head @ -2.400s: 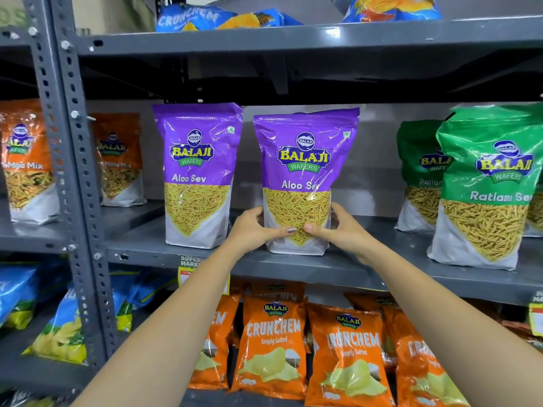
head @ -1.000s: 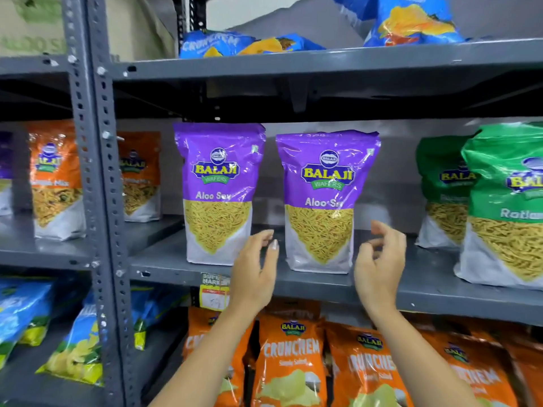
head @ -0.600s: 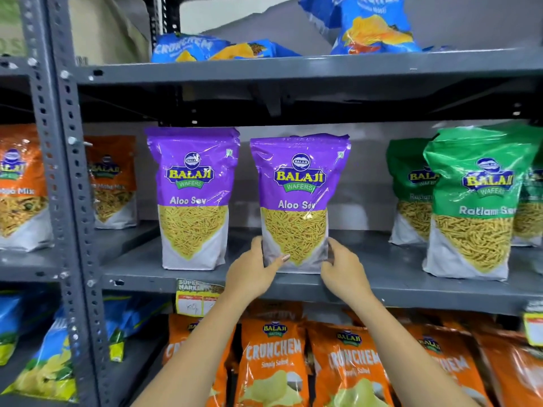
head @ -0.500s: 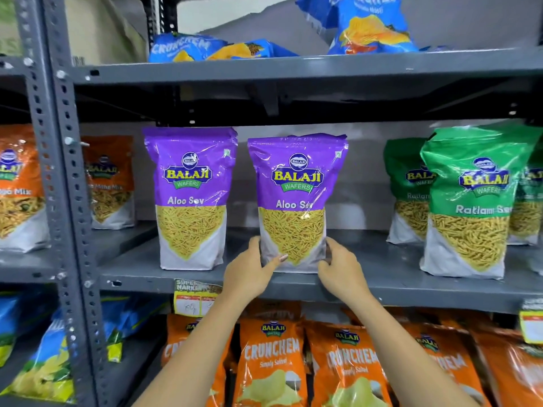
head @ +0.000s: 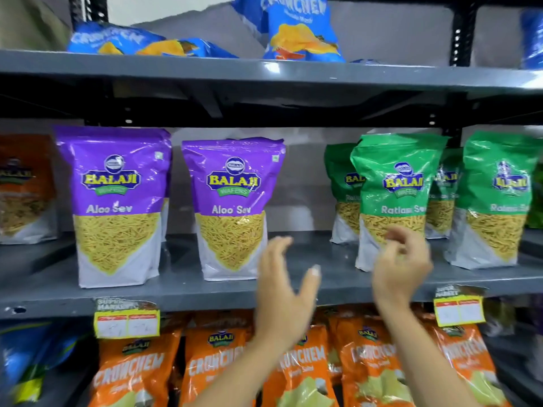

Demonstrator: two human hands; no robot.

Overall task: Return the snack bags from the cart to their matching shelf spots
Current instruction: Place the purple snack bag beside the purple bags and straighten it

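Two purple Aloo Sev bags stand upright on the grey middle shelf (head: 188,292): one on the left (head: 116,207) and one nearer the centre (head: 232,210). My left hand (head: 282,289) is open, fingers spread, just right of the centre purple bag and not touching it. My right hand (head: 401,265) is empty with loosely curled fingers, in front of a green Ratlami Sev bag (head: 393,189); whether it touches that bag I cannot tell. No cart is in view.
More green Ratlami Sev bags (head: 496,198) stand at the right. Orange Crunchem bags (head: 214,368) fill the shelf below, blue Crunchem bags (head: 299,27) lie on the top shelf. Orange mix bags (head: 23,186) sit at far left. Yellow price tags (head: 126,318) hang on the shelf edge.
Both hands have let go of the centre purple Aloo Sev bag and moved right, off it. The view has shifted right, showing more green bags.
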